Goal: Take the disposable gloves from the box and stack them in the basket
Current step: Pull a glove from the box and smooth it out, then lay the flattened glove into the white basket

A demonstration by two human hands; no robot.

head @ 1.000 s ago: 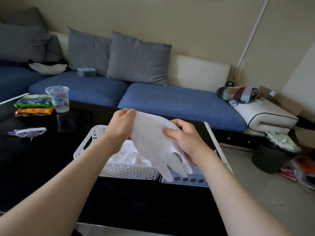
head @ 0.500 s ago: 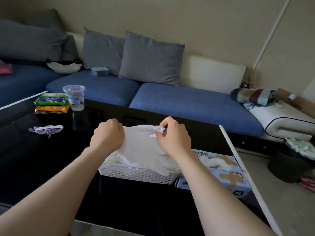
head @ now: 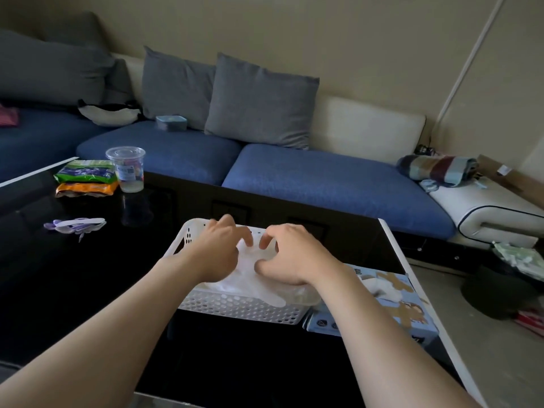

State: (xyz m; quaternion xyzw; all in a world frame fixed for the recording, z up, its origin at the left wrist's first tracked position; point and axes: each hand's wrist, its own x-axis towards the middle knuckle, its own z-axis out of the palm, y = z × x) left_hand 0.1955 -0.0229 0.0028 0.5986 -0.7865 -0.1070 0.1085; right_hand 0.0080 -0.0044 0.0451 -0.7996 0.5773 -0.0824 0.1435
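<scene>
**Both hands press a glove flat in a white basket**

A person's left hand (head: pixel 219 250) and right hand (head: pixel 290 257) rest palm-down, side by side, on a thin white disposable glove (head: pixel 250 278) lying on top of the pile in the basket (head: pixel 235 309), at the lower centre of the frame. The fingers (head: pixel 245 234) of both hands are spread and slightly curled, open on the glove rather than pinching it. The glove's limp, translucent fingertips drape over the basket's near right rim.

The basket is rectangular white plastic, its walls pierced with rows of round holes, and it holds a crumpled heap of the same filmy gloves. Touching its right side lies the glove box (head: pixel 391 307), pale blue cardboard printed with tan hand shapes, a white glove showing at its top opening.

Both stand on a glossy black worktop (head: pixel 73 290) with a white edge. At the left of the frame are a clear lidded plastic cup (head: pixel 126 169), two snack packets (head: pixel 85 179), green above orange, and a small purple-and-white item (head: pixel 75 225).
</scene>
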